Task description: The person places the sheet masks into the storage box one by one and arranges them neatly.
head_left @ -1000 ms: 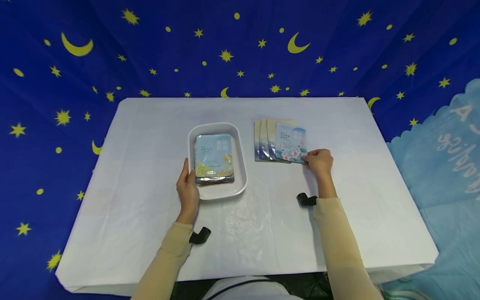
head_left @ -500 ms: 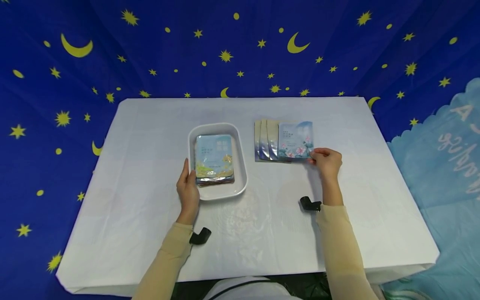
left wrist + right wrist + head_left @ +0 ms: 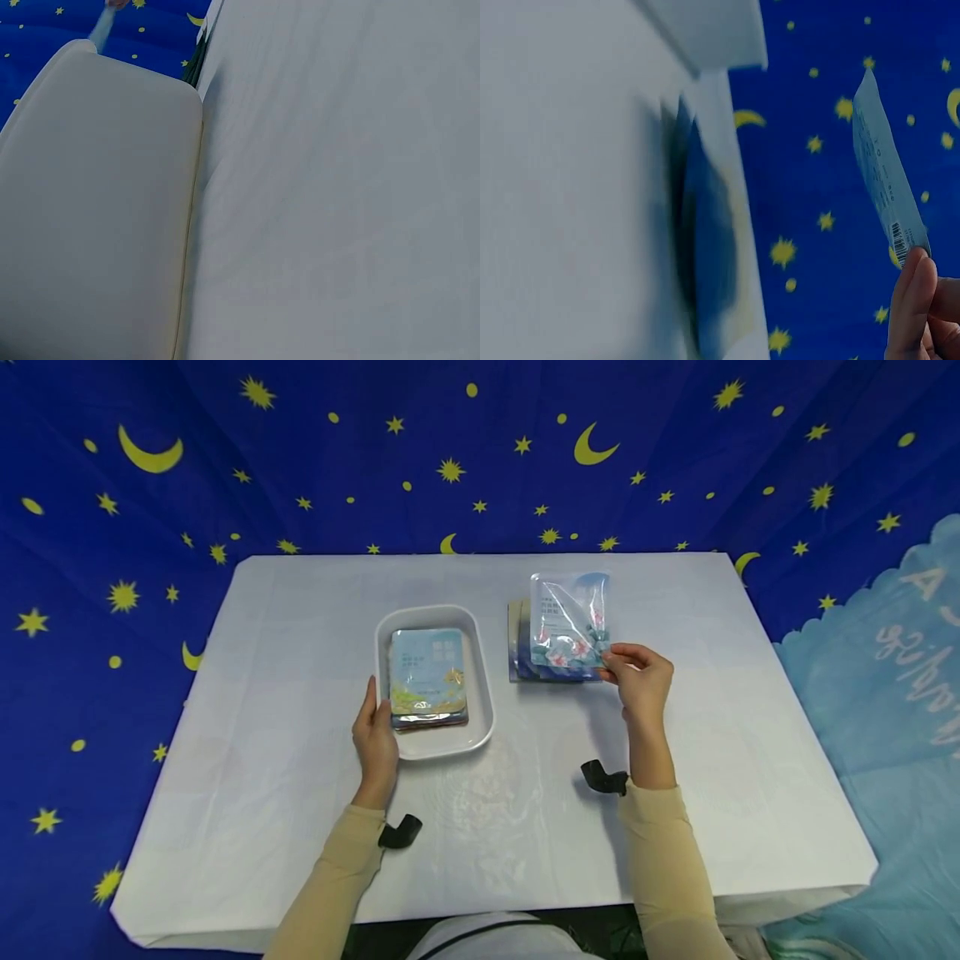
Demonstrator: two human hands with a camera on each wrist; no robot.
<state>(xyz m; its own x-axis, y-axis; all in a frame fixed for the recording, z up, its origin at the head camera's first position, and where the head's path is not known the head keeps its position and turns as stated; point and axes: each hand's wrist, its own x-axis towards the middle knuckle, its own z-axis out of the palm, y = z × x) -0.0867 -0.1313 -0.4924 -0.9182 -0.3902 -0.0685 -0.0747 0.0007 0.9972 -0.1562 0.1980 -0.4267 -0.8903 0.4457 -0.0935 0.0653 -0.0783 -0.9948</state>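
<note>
My right hand (image 3: 641, 681) pinches a light blue sachet with pink flowers (image 3: 567, 618) by its lower right corner, raised above the table. Beneath it lies a fanned row of similar sachets (image 3: 519, 639), partly covered. In the right wrist view, thumb and finger hold the sachet (image 3: 881, 161) with its barcoded back showing. My left hand (image 3: 377, 739) grips the left side of a white plastic tray (image 3: 485, 714), thumb at the rim. Inside the tray sits a stack of blue and yellow-green sachets (image 3: 427, 672). The left wrist view shows the tray's outer wall (image 3: 105, 195); the left fingers are out of sight.
A white cloth (image 3: 300, 652) covers the table. Behind it hangs a dark blue curtain (image 3: 300, 460) with yellow stars and moons, and a light blue cloth (image 3: 892, 693) is at the right. Each wrist bears a black camera mount (image 3: 401, 832).
The floral sachet has slid right across the fanned row, then been lifted up and back to the left by my right hand. The left hand and tray have stayed put.
</note>
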